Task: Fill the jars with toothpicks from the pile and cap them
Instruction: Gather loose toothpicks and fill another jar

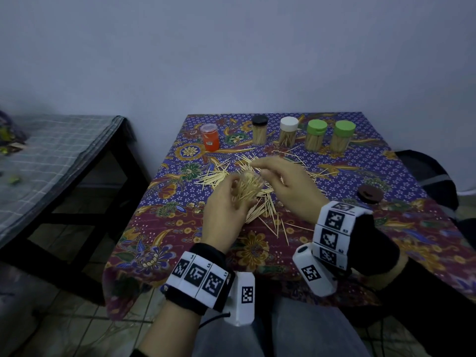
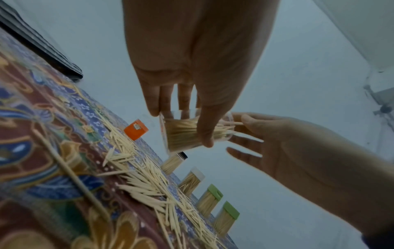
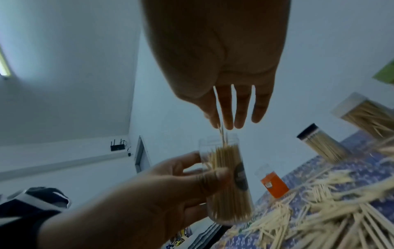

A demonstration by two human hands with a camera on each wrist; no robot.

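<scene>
My left hand grips a clear, uncapped jar packed with toothpicks and holds it tilted just above the toothpick pile. The left wrist view shows the thumb across the jar. My right hand hovers at the jar's mouth. In the right wrist view its thumb and index finger pinch a few toothpicks whose tips reach into the jar. A brown lid lies on the cloth to the right.
Along the table's far edge stand an orange jar and capped jars of toothpicks: black cap, white cap and two green caps. Loose toothpicks are scattered over the patterned cloth. A low bench stands to the left.
</scene>
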